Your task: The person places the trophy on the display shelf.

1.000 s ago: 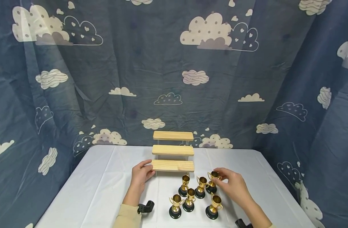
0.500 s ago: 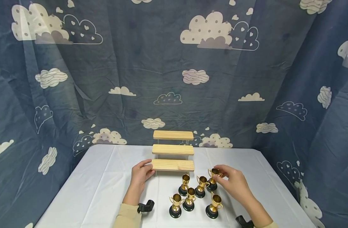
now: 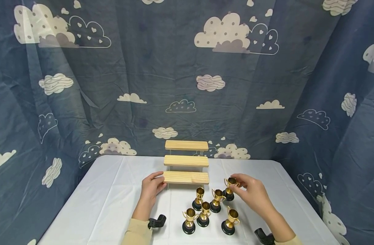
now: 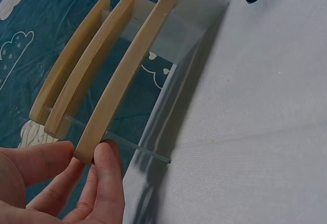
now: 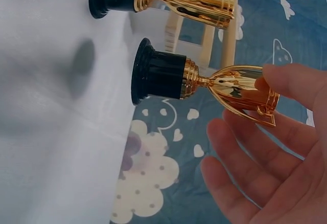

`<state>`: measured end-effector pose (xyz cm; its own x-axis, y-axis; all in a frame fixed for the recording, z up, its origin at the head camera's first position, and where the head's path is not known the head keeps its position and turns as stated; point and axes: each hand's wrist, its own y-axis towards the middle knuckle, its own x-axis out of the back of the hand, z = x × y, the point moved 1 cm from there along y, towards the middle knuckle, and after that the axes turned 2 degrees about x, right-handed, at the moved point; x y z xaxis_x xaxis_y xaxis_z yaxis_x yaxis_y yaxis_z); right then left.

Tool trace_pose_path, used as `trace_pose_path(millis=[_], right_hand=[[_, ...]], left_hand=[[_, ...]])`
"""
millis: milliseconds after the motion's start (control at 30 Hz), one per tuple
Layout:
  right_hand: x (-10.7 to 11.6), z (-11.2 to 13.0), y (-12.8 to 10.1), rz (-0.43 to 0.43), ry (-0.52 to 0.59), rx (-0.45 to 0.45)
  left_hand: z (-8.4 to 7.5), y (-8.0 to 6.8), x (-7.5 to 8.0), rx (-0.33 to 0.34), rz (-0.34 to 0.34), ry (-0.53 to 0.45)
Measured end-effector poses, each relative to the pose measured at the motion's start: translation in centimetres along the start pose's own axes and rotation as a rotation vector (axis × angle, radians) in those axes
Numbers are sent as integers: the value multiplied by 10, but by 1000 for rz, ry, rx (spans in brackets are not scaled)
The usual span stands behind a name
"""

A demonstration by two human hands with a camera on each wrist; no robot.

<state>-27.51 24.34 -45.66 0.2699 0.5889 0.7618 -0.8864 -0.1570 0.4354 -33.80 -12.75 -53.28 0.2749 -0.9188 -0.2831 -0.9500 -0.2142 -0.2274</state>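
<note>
Change: since a second ago the right hand has lifted its gold trophy a little up and back toward the stand; the left hand has stayed put.
Table (image 3: 107,197): white cloth, blue cloud-print curtain behind.
Stand (image 3: 186,160): three wooden steps rising toward the curtain, on clear side panels.
Left hand (image 3: 151,189): thumb and fingers pinch the left end of the lowest step (image 4: 127,73).
Right hand (image 3: 251,194): fingers curled, fingertips pinching the cup of the gold trophy (image 3: 229,189).
Gold trophy: upright, its black base (image 5: 156,76) just off the cloth, right of the lowest step, at the back right of the group.
Other trophies (image 3: 205,209): five, standing close together before the stand.
</note>
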Motion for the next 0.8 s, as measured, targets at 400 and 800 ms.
trace_pose_path(millis=[400,800], right_hand=[[5,4,11,-13,62,19],[9,16,22,-4,63,13]], left_hand=[[0,-1,0,4,1,3],[1,2,1,-1,5,4]])
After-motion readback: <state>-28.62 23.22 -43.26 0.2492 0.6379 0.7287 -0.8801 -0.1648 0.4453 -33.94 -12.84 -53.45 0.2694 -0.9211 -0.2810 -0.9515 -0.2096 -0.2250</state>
